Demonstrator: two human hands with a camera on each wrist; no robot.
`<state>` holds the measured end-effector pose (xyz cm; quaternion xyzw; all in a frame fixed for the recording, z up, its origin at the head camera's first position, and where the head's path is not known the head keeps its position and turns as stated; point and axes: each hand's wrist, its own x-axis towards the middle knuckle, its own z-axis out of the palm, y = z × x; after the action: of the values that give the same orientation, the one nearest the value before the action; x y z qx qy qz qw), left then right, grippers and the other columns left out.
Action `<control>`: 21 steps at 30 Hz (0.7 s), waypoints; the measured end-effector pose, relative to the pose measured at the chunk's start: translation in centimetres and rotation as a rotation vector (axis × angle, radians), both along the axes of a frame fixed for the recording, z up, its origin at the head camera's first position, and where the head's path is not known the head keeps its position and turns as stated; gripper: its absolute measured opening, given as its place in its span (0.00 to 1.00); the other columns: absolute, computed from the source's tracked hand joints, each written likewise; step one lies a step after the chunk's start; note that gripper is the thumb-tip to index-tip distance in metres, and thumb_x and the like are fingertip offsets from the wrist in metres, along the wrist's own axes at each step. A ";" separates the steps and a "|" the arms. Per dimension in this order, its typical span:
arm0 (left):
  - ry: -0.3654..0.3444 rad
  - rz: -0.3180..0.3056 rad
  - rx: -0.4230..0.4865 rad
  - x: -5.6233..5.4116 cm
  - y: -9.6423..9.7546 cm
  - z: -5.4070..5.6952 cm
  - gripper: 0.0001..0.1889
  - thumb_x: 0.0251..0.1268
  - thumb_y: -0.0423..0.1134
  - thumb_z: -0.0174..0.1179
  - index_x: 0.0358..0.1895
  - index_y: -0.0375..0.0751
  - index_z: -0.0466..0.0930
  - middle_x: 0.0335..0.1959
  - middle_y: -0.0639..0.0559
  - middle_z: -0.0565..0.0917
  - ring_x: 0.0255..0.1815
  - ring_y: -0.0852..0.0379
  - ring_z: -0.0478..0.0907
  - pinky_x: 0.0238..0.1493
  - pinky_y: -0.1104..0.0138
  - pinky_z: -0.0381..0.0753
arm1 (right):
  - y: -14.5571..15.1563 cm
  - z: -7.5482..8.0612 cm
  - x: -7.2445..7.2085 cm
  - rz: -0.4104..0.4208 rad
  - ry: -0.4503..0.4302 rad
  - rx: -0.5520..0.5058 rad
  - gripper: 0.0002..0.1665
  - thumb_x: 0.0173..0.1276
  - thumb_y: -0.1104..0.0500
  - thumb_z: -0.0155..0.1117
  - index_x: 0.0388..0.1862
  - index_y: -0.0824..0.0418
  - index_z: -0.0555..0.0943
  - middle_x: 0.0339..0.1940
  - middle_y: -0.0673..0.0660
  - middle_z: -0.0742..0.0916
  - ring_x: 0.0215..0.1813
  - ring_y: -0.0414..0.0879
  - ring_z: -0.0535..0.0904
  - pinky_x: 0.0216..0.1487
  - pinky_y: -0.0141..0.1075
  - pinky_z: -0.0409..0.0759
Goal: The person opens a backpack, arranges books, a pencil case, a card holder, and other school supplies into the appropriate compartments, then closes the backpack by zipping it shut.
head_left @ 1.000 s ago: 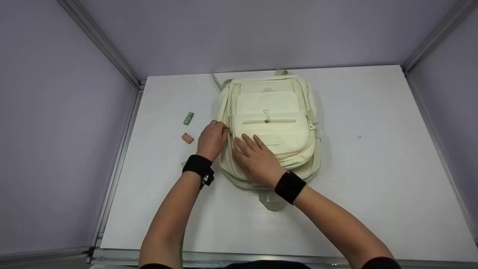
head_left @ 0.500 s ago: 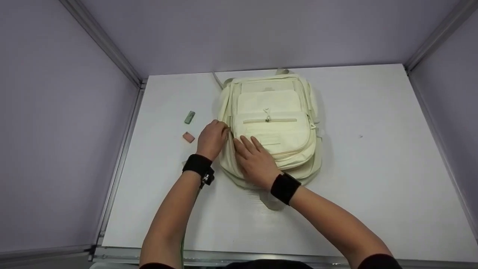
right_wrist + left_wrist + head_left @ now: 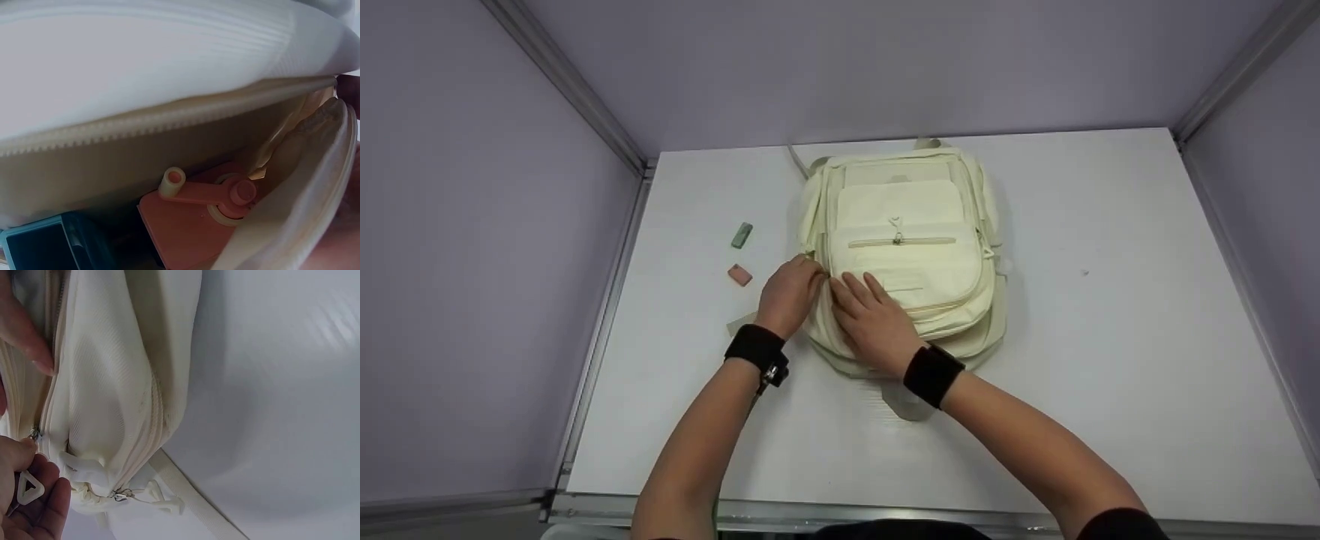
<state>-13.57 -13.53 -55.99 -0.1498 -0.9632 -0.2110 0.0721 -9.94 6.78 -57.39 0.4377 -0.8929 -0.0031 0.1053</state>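
Observation:
A cream backpack [image 3: 900, 202] lies on the white table with its front pocket facing up. At its left side my left hand [image 3: 789, 296] pinches a zipper pull; in the left wrist view, a triangular tab [image 3: 29, 488] on the pull lies against the curled fingers. My right hand [image 3: 877, 326] rests on the lower left of the bag, fingers extended beside the zip. The right wrist view looks into the unzipped compartment, where a coral-pink block with a crank handle [image 3: 188, 228], resembling a pencil sharpener, lies beside a teal box-shaped thing [image 3: 42, 247].
Left of the bag lie a small green block [image 3: 742, 235] and a small pink block [image 3: 740, 274]. A pale strap end [image 3: 741, 325] shows near the left wrist, and another strap [image 3: 907, 403] below the bag. Grey walls [image 3: 840, 67] enclose the table.
My left hand has slid the zipper pull a little way down the bag's left side, toward the person. The right hand shifted slightly, then stayed in place on the bag.

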 end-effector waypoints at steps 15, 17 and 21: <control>-0.019 -0.061 -0.026 2.7 -0.1 -0.1 0.06 0.76 0.37 0.60 0.44 0.39 0.84 0.38 0.46 0.83 0.40 0.48 0.82 0.43 0.56 0.81 | 0.0 -0.3 -0.1 0.031 0.004 -0.069 0.27 0.77 0.51 0.61 0.68 0.63 0.79 0.79 0.63 0.68 0.81 0.59 0.57 0.78 0.53 0.53; -0.023 -0.064 -0.033 2.9 0.0 -0.2 0.06 0.76 0.37 0.60 0.44 0.39 0.83 0.38 0.46 0.82 0.39 0.48 0.82 0.43 0.56 0.81 | 0.0 -0.4 -0.1 0.025 0.005 -0.073 0.27 0.77 0.51 0.61 0.68 0.63 0.79 0.79 0.62 0.68 0.81 0.59 0.57 0.78 0.53 0.52; -0.028 -0.058 -0.026 3.0 0.0 -0.4 0.06 0.77 0.37 0.59 0.44 0.38 0.83 0.37 0.46 0.82 0.39 0.48 0.82 0.42 0.56 0.81 | 0.0 -0.5 -0.1 0.023 0.020 -0.082 0.27 0.77 0.50 0.61 0.68 0.63 0.79 0.78 0.62 0.69 0.80 0.59 0.58 0.78 0.53 0.53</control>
<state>-10.60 -13.54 -56.37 -0.1756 -0.9620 -0.2028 0.0505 -10.05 6.78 -57.90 0.4430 -0.8862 0.0302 0.1321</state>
